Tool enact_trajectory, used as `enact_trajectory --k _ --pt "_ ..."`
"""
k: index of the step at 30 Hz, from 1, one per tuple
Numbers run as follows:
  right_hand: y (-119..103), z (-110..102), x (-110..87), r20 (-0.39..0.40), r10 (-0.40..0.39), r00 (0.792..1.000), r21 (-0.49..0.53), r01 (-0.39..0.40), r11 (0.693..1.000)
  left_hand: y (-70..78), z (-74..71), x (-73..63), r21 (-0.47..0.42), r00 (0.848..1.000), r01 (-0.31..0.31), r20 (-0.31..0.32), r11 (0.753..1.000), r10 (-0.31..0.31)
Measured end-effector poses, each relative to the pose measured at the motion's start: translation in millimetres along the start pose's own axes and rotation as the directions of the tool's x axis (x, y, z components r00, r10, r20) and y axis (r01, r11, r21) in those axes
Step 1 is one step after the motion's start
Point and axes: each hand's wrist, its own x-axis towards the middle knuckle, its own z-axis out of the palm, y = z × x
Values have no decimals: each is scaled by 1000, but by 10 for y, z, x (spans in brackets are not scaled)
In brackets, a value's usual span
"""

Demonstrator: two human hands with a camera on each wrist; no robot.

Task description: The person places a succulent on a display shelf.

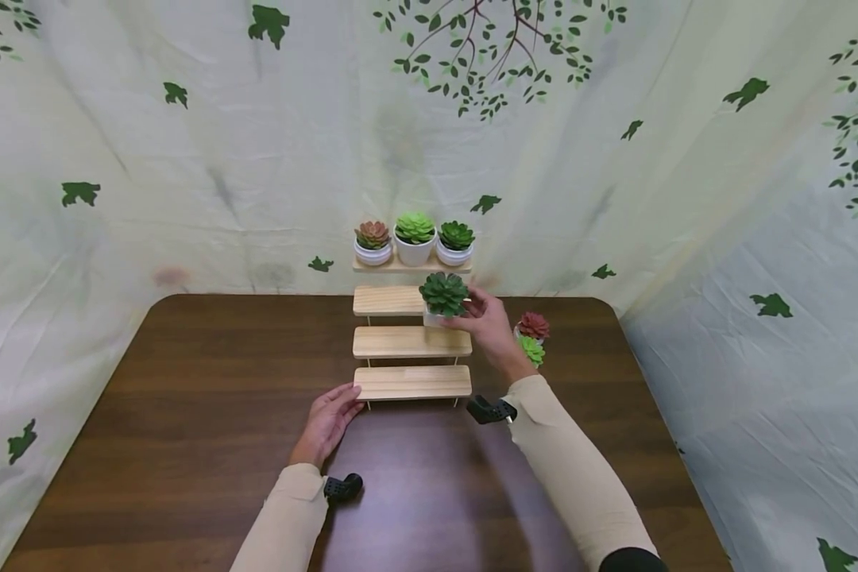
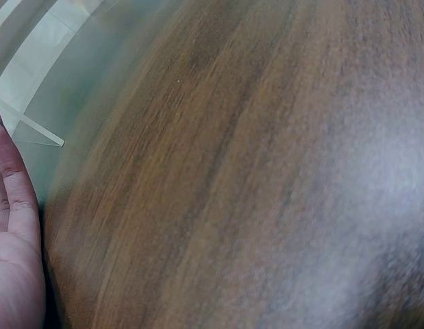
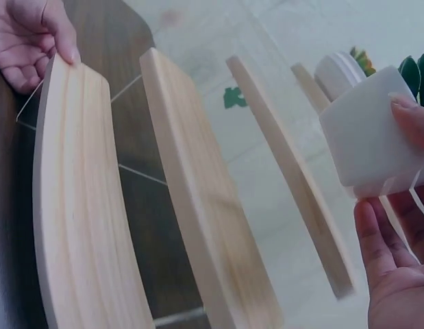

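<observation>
My right hand (image 1: 489, 326) holds a dark green artificial succulent (image 1: 444, 294) by its square white pot (image 3: 372, 133), thumb on one side and fingers under and behind it. The pot overlaps the right end of the second shelf from the top in the head view. My left hand (image 1: 329, 421) grips the left end of the lowest shelf (image 1: 412, 383) of a four-tier wooden stand, a digit on its upper edge and the other fingers curled beside and below. In the left wrist view, that hand (image 2: 16, 253) shows only at the left border, beside a clear support.
Three potted succulents line the top shelf: a reddish one (image 1: 372, 236), a light green one (image 1: 415, 229) and a green one (image 1: 456, 236). A red succulent (image 1: 533, 325) and a bright green one (image 1: 531, 350) stand right of the stand on the brown table (image 1: 243, 381). A leaf-print curtain (image 1: 293, 159) hangs behind.
</observation>
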Motion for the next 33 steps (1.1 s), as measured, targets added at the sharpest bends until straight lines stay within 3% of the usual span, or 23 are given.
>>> enact_trajectory --k 9,21,33 --pt "-46 279 171 25 18 1000 42 -19 999 -2 -1 -2 10 1000 -6 3 1000 6" --pt "-112 589 356 72 36 997 4 -36 999 -16 7 1 3 1000 -10 11 1000 10" --pt "8 827 476 101 46 994 -33 -43 999 1 -11 -12 16 1000 -9 17 1000 9"
